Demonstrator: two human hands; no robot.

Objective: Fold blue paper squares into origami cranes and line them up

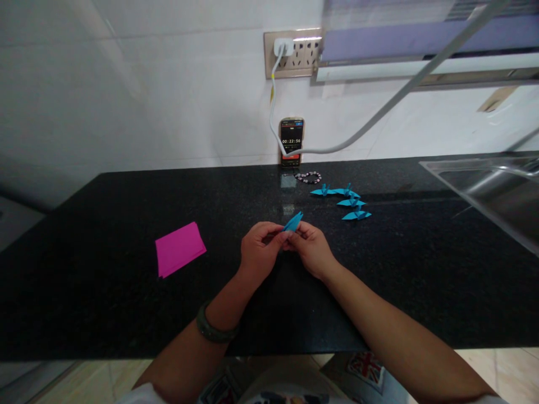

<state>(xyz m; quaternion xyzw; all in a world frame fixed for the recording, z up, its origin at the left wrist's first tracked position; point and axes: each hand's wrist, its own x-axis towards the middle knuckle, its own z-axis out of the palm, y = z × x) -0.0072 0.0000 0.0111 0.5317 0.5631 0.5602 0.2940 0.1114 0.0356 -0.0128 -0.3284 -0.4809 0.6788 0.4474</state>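
Note:
A narrow, pointed piece of folded blue paper is pinched between my two hands above the dark countertop. Its tip points up and to the right, while its lower end is hidden by my fingers. My left hand, with a dark green bangle on its wrist, grips the paper from the left. From the other side, the thumb and fingers of my right hand close on the same piece. Several folded blue paper cranes stand on the counter to the right, beyond my right hand.
A stack of pink paper squares lies at the left on the black countertop. Against the wall leans a phone showing a timer, with a beaded strap before it. A cable hangs across; a metal sink is at right.

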